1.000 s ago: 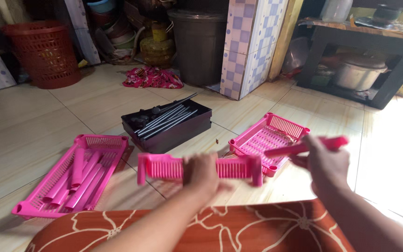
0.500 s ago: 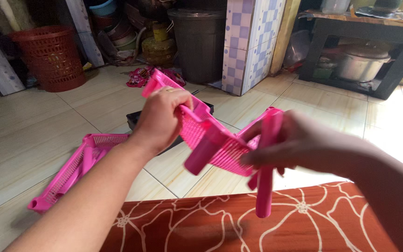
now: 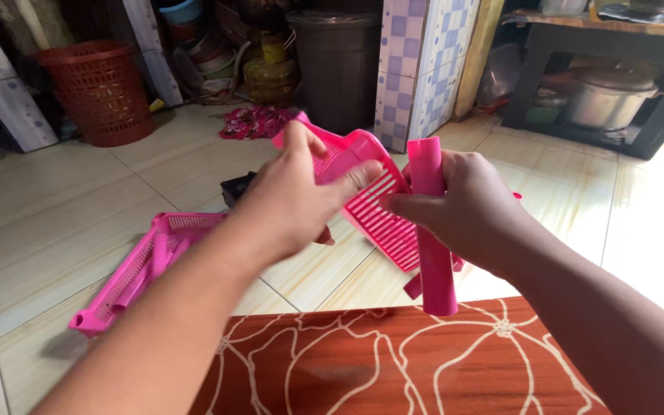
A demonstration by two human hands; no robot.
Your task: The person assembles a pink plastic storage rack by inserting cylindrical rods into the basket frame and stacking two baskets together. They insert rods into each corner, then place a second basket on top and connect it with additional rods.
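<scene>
Both hands grip pink parts: left hand [image 3: 297, 201] fingers pinching the slotted panel [image 3: 378, 207], right hand [image 3: 466, 207] fingers wrapping the post [image 3: 433, 269].

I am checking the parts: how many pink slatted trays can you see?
2. One pink tray is held up by the left hand, and another lies on the floor tiles at left. More may be hidden behind the hands.

We're down on the floor of a home, pale floor tiles [image 3: 55, 230] underfoot, a patterned rug [image 3: 393, 361] close in. Household clutter lines the back: a red laundry basket [image 3: 101, 92], a dark bin [image 3: 340, 61], stacked bowls [image 3: 270, 69], a cooking pot [image 3: 609, 96] under a low shelf [image 3: 601, 31].
</scene>
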